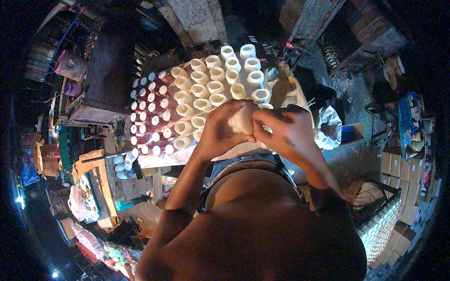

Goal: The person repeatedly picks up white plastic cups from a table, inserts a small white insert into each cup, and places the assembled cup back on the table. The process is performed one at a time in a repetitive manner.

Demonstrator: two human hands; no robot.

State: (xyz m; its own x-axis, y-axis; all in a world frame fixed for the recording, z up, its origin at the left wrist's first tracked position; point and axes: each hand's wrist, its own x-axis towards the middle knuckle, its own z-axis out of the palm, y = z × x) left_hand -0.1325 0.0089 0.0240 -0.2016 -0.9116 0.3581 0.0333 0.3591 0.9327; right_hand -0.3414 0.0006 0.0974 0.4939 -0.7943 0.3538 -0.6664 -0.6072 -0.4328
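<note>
A small cream-coloured pot [242,120] with a bulging side is between my two hands, above the near edge of the table. My left hand [219,129] wraps round it from the left, its thumb along the near side. From the right, my right hand [287,130] pinches at the pot's edge with bent fingers; whether a small thing is between them is hidden. Several similar open-mouthed cream pots [215,87] stand upright in rows just beyond my hands. Left of these stand several dark red pieces with white round tops [151,97].
The pots stand on a pale table [159,160]. A white sack [329,127] stands on the floor at the right, beside a blue-filled box [352,133]. Cartons [402,169] are stacked far right. A dark cabinet [101,70] stands at the left, with cardboard [89,162] nearer.
</note>
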